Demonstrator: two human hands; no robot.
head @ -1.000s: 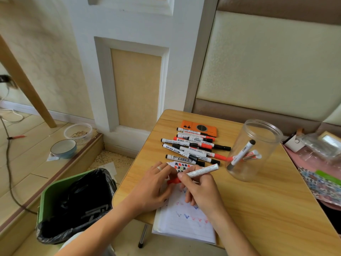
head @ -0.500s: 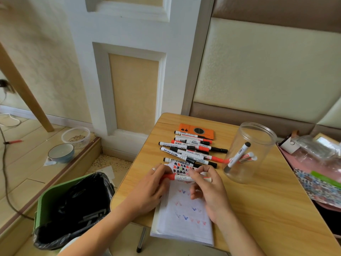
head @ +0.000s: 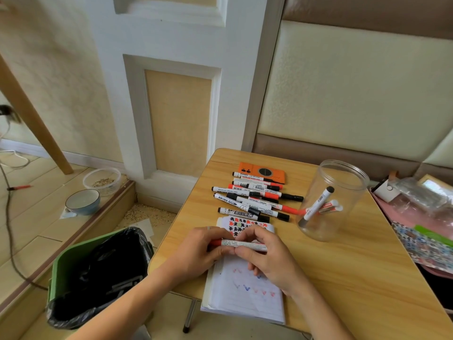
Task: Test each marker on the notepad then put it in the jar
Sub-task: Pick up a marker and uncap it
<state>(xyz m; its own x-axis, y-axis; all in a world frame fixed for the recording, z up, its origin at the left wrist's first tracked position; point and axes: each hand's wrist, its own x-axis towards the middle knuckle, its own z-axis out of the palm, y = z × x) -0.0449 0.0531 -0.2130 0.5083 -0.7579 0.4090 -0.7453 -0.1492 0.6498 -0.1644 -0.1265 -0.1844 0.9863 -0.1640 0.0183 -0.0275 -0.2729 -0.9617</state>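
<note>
Both my hands hold one red-capped white marker point(head: 241, 244) level above the notepad point(head: 245, 298). My left hand point(head: 196, 253) grips its red cap end. Around its white barrel my right hand point(head: 269, 263) is closed. The notepad lies at the table's near edge, with small red and blue test ticks on the page. Several red and black markers point(head: 252, 200) lie in a pile beyond the pad. To the right stands a clear plastic jar point(head: 331, 204) holding a black-capped marker point(head: 317, 204) and a red one.
An orange flat case point(head: 262, 174) lies behind the marker pile on the wooden table point(head: 343, 278). A green bin with a black liner point(head: 98, 276) stands left of the table. Bags and patterned paper point(head: 421, 217) crowd the right edge. Two bowls point(head: 83, 201) sit on the floor.
The marker went from tilted with its tip on the page to level between both hands; my left hand closed on its red cap end. The camera tilted slightly.
</note>
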